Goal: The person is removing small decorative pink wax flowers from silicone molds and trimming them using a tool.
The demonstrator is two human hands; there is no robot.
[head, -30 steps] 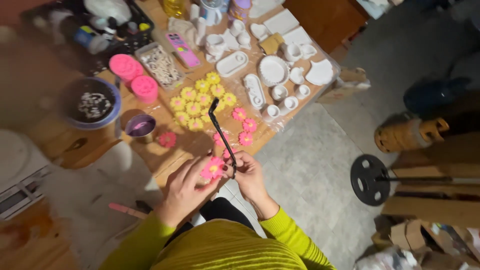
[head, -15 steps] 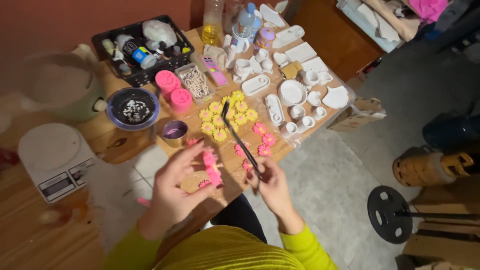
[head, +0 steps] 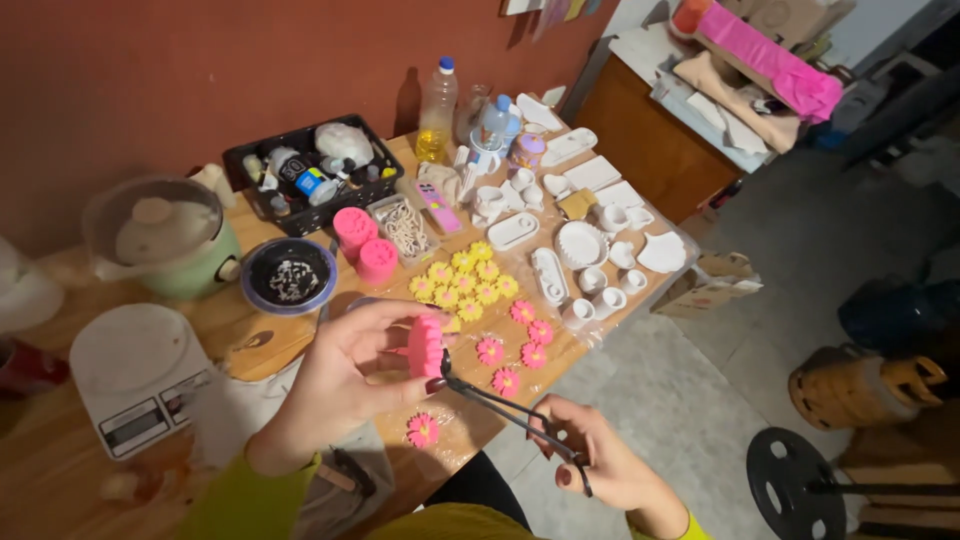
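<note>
Left hand (head: 345, 385): raised over the near edge of the table, fingers curled closed around a pink flower-shaped mould (head: 425, 347), thumb below, fingertips on top
Pink mould: held in the air, on edge, clear of the tabletop, above the loose pink flower (head: 422, 430)
Right hand (head: 605, 462): lower right, fingers pinched closed on the rear end of long black tweezers (head: 510, 412)
Tweezers: run up and left from the right hand; tips meet the underside of the pink mould beside the left thumb; whether the tips grip anything cannot be told
Table (head: 250, 345): wood, partly covered with clear plastic film
Pink flowers (head: 515, 345): five pieces lying flat on the film, just beyond the held mould
Yellow flowers (head: 462, 282): tight cluster, further back, touching one another
White moulds (head: 585, 245): many, spread over the right half of the table
Pink cups (head: 365, 245): two, upright, side by side, beside a dark bowl (head: 290, 277)
Scale (head: 130, 375): white, at left near edge
Black crate (head: 305, 170): at the back by the wall, filled with small containers
</note>
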